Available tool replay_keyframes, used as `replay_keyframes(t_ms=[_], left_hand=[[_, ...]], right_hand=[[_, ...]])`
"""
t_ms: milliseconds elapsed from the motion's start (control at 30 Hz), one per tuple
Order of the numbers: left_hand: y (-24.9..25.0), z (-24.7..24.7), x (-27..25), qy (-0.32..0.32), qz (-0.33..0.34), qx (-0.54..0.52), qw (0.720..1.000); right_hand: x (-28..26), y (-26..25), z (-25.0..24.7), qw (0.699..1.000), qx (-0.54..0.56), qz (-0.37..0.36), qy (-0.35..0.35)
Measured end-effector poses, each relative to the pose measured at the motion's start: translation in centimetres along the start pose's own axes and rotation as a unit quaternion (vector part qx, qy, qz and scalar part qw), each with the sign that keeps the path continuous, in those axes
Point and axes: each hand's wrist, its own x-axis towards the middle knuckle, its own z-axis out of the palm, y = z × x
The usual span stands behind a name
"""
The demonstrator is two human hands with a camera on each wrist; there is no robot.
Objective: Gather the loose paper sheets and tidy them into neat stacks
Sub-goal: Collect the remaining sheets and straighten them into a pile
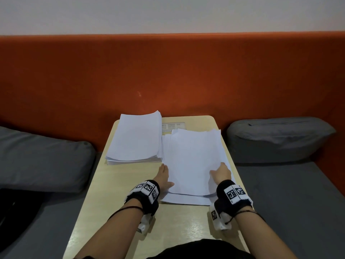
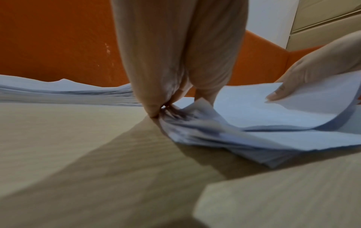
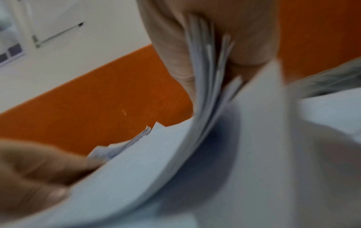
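Paper lies in two groups on the small wooden table (image 1: 119, 212): a squared stack (image 1: 135, 139) at its far left corner, and an uneven sheaf of loose sheets (image 1: 194, 161) along its right edge, fanned at both ends. The left hand (image 1: 164, 177) meets the sheaf's left edge near the middle of the table, fingers reaching down to the lower sheets and thumb laid on top; the wrist view is too blurred to say whether it pinches or only steadies them, so its grip cannot be told. The right hand (image 1: 221, 172) is clamped on the sheaf's right edge, thumb over and fingers under, and lifts the upper sheets into a shallow arch.

Done well, the step likely calls for both hands closing in evenly from the sides, raising the sheaf, then tapping a long and a short edge on the table until the corners agree. Squeezing too hard may crease the bowed sheets; too loose a hold may let the bottom ones slip off the right edge.

A grey cushion (image 1: 43, 161) sits left of the table, a printed label (image 1: 173, 126) shows at its far edge, another grey cushion (image 1: 280, 139) lies to the right, and the orange backrest (image 1: 168, 75) rises behind. The finished stack, just beside the sheaf, leaves little room for sideways shuffling.
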Motion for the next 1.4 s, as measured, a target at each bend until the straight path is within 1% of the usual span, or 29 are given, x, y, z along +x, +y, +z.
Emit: replay_keyframes(t_ms=[100,167,233,300,333,400,433,467,500,533,567,600,633,700,733,800,833,867,900,967,1000,1067,1133,1233,1400], left_hand=[[0.0,0.0,0.0,0.001,0.003,0.004,1.000],[0.0,0.1,0.0,0.008,0.007,0.006,1.000],[-0.1,0.1,-0.1,0.011,0.007,0.000,1.000],[-0.2,0.3,0.0,0.010,0.006,-0.003,1.000],[-0.2,0.2,-0.1,0.011,0.007,-0.002,1.000],[-0.2,0.4,-0.2,0.019,0.002,-0.010,1.000],[-0.3,0.4,-0.1,0.021,0.003,-0.022,1.000],[-0.2,0.4,-0.2,0.022,0.001,-0.034,0.999],[-0.2,0.5,0.0,0.024,0.003,-0.044,0.999],[-0.1,0.5,-0.1,0.030,0.007,-0.067,0.997],[-0.1,0.5,0.1,0.049,0.023,-0.098,0.994],[0.0,0.4,0.1,0.078,0.048,-0.151,0.984],[-0.2,0.3,0.4,0.110,0.084,-0.215,0.967],[0.0,-0.6,0.2,0.165,0.123,-0.351,0.914],[-0.1,-1.2,0.3,0.185,0.123,-0.411,0.884],[0.7,-2.9,-0.2,0.205,0.117,-0.487,0.841],[1.0,-3.7,-0.3,0.221,0.138,-0.506,0.823],[2.0,-4.7,-1.3,0.243,0.166,-0.505,0.811],[3.0,-5.6,-2.2,0.274,0.189,-0.489,0.807],[4.8,-6.9,-3.4,0.324,0.230,-0.459,0.794],[5.7,-7.2,-4.3,0.338,0.246,-0.456,0.786],[6.6,-7.4,-4.7,0.378,0.269,-0.445,0.766],[7.1,-7.2,-5.0,0.388,0.283,-0.450,0.753],[7.3,-7.1,-5.4,0.395,0.291,-0.448,0.747],[7.5,-7.7,-6.0,0.422,0.298,-0.435,0.738]], right_hand=[[1.1,0.2,-0.8,0.995,0.074,0.061,-0.039],[1.5,0.6,-0.8,0.987,0.130,0.071,-0.066],[2.0,0.7,-0.5,0.984,0.152,0.058,-0.073],[1.3,0.1,-0.6,0.981,0.167,0.065,-0.081],[0.7,-0.2,-1.0,0.981,0.151,0.079,-0.095],[0.6,-0.3,-1.7,0.979,0.156,0.092,-0.090],[0.7,-0.1,-2.0,0.980,0.153,0.076,-0.103],[0.6,0.0,-2.2,0.983,0.134,0.035,-0.122],[0.6,0.1,-2.4,0.984,0.137,-0.012,-0.117],[0.4,0.1,-2.6,0.980,0.162,-0.046,-0.110],[-0.1,-0.1,-3.2,0.973,0.188,-0.079,-0.111],[-0.4,-0.3,-3.8,0.963,0.216,-0.107,-0.119],[-0.8,-0.5,-4.6,0.952,0.246,-0.122,-0.132],[-1.2,-0.7,-6.1,0.924,0.314,-0.153,-0.156],[-1.3,-0.6,-6.6,0.908,0.342,-0.170,-0.171],[-1.6,-0.7,-7.2,0.882,0.386,-0.197,-0.187],[-1.6,-0.8,-7.3,0.880,0.388,-0.207,-0.179],[-1.8,-1.2,-7.3,0.883,0.383,-0.217,-0.163],[-1.9,-1.6,-7.2,0.890,0.369,-0.232,-0.137],[-1.9,-2.4,-6.9,0.892,0.367,-0.252,-0.083],[-1.8,-2.8,-6.7,0.889,0.372,-0.260,-0.062],[-2.2,-3.6,-6.8,0.882,0.379,-0.278,-0.043],[-2.3,-4.2,-6.8,0.878,0.380,-0.289,-0.038],[-2.3,-4.4,-6.7,0.877,0.377,-0.296,-0.022],[-2.7,-4.5,-6.8,0.880,0.378,-0.288,-0.022]])
